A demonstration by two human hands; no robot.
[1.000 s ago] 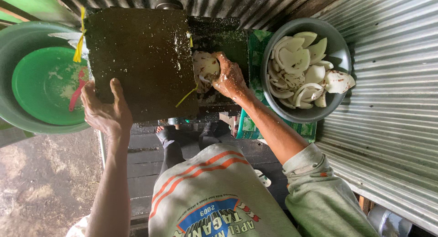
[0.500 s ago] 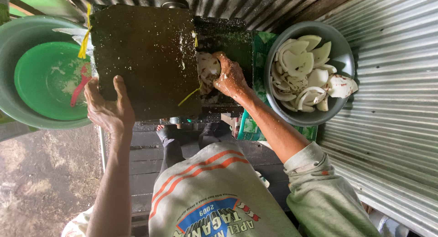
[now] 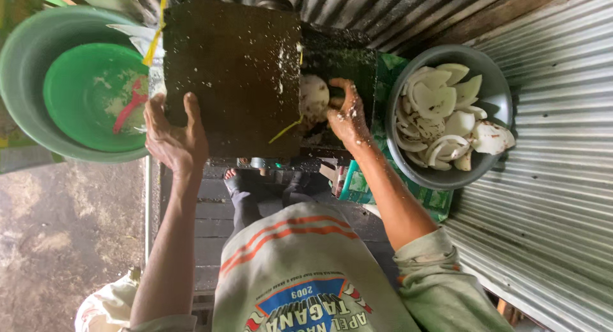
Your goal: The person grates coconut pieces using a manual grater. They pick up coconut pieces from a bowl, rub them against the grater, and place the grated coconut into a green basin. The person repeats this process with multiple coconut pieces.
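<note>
We are feeding a piece of coconut [image 3: 314,97] into the dark grating machine [image 3: 233,73]; our right hand [image 3: 348,118] is curled around the white piece, fingers closed on it, pressing it against the opening at the machine's right side. Our left hand [image 3: 174,137] is lying flat and open on the machine's near edge, fingers spread over the housing, bracing it — gripping nothing. The machine's top is flecked with white shavings; a yellow strip [image 3: 285,131] is hanging just below the coconut piece.

To our right, a grey metal bowl [image 3: 488,64] is holding more white coconut pieces [image 3: 440,115], near the working hand but not touching it; to our left, a bright green bowl [image 3: 80,96] is sitting inside a larger pale green basin [image 3: 25,64], with a red scrap [image 3: 131,105] and a few white shreds in it. Corrugated metal sheeting [image 3: 549,179] is running along the right.

We are judging this to be the grating step, mid-piece; the next move is calling for steady pressure with fingertips kept clear of the opening — whether the grater is turning we cannot tell.
</note>
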